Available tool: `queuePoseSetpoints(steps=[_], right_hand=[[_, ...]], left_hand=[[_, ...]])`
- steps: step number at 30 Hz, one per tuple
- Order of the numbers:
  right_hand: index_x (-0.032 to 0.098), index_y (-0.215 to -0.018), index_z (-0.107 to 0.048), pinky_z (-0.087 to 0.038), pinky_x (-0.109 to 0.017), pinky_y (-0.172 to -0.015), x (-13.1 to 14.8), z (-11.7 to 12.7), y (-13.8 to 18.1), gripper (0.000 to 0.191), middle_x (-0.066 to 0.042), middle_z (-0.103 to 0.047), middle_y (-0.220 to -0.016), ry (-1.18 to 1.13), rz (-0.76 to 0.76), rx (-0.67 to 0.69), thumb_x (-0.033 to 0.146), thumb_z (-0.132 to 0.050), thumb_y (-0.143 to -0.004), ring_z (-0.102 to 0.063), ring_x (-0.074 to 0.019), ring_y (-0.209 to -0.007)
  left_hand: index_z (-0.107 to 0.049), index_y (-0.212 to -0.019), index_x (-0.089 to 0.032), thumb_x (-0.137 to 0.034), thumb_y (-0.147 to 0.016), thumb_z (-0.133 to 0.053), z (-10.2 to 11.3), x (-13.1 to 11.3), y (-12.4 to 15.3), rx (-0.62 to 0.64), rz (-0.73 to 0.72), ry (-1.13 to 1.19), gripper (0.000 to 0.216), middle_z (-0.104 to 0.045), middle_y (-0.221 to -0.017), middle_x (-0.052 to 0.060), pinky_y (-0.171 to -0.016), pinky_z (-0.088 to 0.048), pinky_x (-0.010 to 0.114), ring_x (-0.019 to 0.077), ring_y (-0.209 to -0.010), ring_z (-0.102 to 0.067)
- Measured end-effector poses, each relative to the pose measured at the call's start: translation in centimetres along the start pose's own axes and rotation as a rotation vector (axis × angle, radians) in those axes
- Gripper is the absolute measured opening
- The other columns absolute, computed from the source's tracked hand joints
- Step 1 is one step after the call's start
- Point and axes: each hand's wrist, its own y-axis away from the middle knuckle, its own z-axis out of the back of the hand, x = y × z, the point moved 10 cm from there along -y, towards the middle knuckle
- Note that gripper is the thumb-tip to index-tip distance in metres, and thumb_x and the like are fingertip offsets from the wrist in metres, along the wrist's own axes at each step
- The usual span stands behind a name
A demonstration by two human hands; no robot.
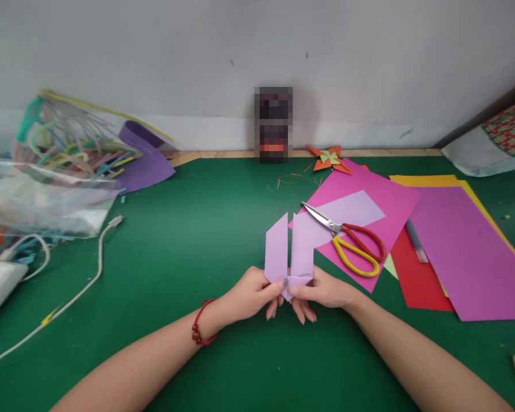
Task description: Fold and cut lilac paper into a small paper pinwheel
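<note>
A folded lilac paper (277, 249) is held up over the green table, its two upright flaps split by a narrow gap and its lower end folded to a point. My left hand (257, 293) pinches its lower left side, thumb on the front near the point. On the lower right, my right hand (321, 289) pinches the same paper with the thumb in front and fingers curled beneath. Just beyond my right hand, scissors (335, 228) with one red and one yellow handle lie over a magenta sheet (390, 197) and a flat lilac piece (364, 207).
Purple (476, 257), red (412, 280) and yellow sheets overlap at the right. An orange-and-green paper star (328, 158) lies near the wall. At the left are a plastic bag (68, 197) with colourful strips, a white cable (98, 269) and a white power strip (0, 283).
</note>
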Motion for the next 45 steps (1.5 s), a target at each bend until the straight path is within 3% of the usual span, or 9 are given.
queuePoseSetpoints(steps=[6,9,15,18,21,24,30,34,45], right_hand=[[0.01,-0.076,-0.059,-0.038,-0.015,-0.032,0.2,0.1,-0.2,0.033,0.002,-0.058,-0.046,0.057,-0.009,-0.049,0.043,-0.061,-0.076,-0.049,-0.0062,-0.033],[0.01,-0.07,-0.059,-0.039,-0.016,-0.03,0.1,0.3,-0.5,0.039,-0.001,-0.059,-0.047,0.001,-0.025,-0.072,0.048,-0.06,-0.076,-0.05,-0.0074,-0.032],[0.011,-0.066,-0.054,-0.037,-0.016,-0.026,0.4,1.9,-0.7,0.049,-0.004,-0.062,-0.048,-0.179,0.072,-0.221,0.059,-0.051,-0.078,-0.049,-0.0085,-0.029],[0.013,-0.066,-0.05,-0.034,-0.016,-0.024,0.3,2.1,-0.8,0.047,-0.003,-0.061,-0.045,-0.22,0.079,-0.224,0.059,-0.053,-0.077,-0.046,-0.0081,-0.026],[0.015,-0.064,-0.048,-0.034,-0.016,-0.025,0.0,1.9,-0.8,0.047,-0.002,-0.06,-0.043,-0.186,0.055,-0.213,0.059,-0.054,-0.076,-0.045,-0.008,-0.025],[0.015,-0.064,-0.047,-0.035,-0.017,-0.026,0.0,2.0,-0.8,0.047,-0.001,-0.059,-0.042,-0.145,0.061,-0.252,0.06,-0.053,-0.076,-0.044,-0.0076,-0.026],[0.014,-0.06,-0.049,-0.034,-0.017,-0.028,0.1,2.1,-0.5,0.051,-0.001,-0.056,-0.042,-0.041,0.068,-0.317,0.062,-0.048,-0.078,-0.044,-0.0068,-0.027],[0.014,-0.057,-0.05,-0.032,-0.018,-0.029,0.2,2.1,-0.4,0.054,0.0,-0.054,-0.042,0.031,0.073,-0.324,0.062,-0.044,-0.08,-0.042,-0.0062,-0.027],[0.014,-0.053,-0.055,-0.032,-0.019,-0.033,0.6,2.3,-0.1,0.059,0.002,-0.047,-0.037,0.216,0.095,-0.358,0.061,-0.037,-0.084,-0.042,-0.0065,-0.028]], left_hand=[[-0.05,-0.043,-0.016,-0.047,-0.087,-0.036,0.4,-0.2,0.0,-0.035,-0.001,-0.021,0.056,-0.05,-0.035,-0.001,-0.055,-0.044,0.018,0.008,-0.04,-0.05],[-0.051,-0.046,-0.015,-0.052,-0.086,-0.036,0.7,-0.1,-0.2,-0.047,-0.006,0.043,0.057,-0.051,-0.037,0.0,-0.055,-0.045,0.02,0.0086,-0.04,-0.051],[-0.058,-0.08,-0.013,-0.055,-0.081,-0.049,1.9,0.0,-0.5,-0.18,-0.098,0.252,0.043,-0.06,-0.06,0.002,-0.048,-0.045,0.021,0.0106,-0.05,-0.055],[-0.058,-0.104,-0.017,-0.049,-0.077,-0.058,4.3,-0.9,0.3,-0.379,-0.232,0.187,0.042,-0.063,-0.091,0.008,-0.061,-0.05,0.024,0.0157,-0.076,-0.062],[-0.065,-0.097,-0.019,-0.043,-0.077,-0.061,5.3,-2.1,0.9,-0.462,-0.301,-0.031,0.031,-0.059,-0.109,0.01,-0.086,-0.047,0.032,0.0208,-0.102,-0.055],[-0.067,-0.091,-0.019,-0.041,-0.079,-0.058,5.5,-2.1,1.0,-0.488,-0.288,-0.088,0.027,-0.06,-0.106,0.008,-0.086,-0.047,0.032,0.0204,-0.099,-0.056],[-0.065,-0.089,-0.017,-0.039,-0.077,-0.06,5.0,-0.9,0.7,-0.499,-0.191,0.096,0.025,-0.066,-0.09,0.006,-0.076,-0.05,0.029,0.0176,-0.084,-0.061],[-0.063,-0.081,-0.016,-0.038,-0.074,-0.062,5.2,-0.2,1.0,-0.573,-0.097,0.156,0.023,-0.067,-0.08,0.004,-0.072,-0.05,0.029,0.0165,-0.076,-0.061],[-0.06,-0.075,-0.017,-0.04,-0.072,-0.064,5.2,0.6,1.3,-0.646,0.002,0.232,0.023,-0.065,-0.076,0.001,-0.072,-0.048,0.028,0.0154,-0.074,-0.059]])
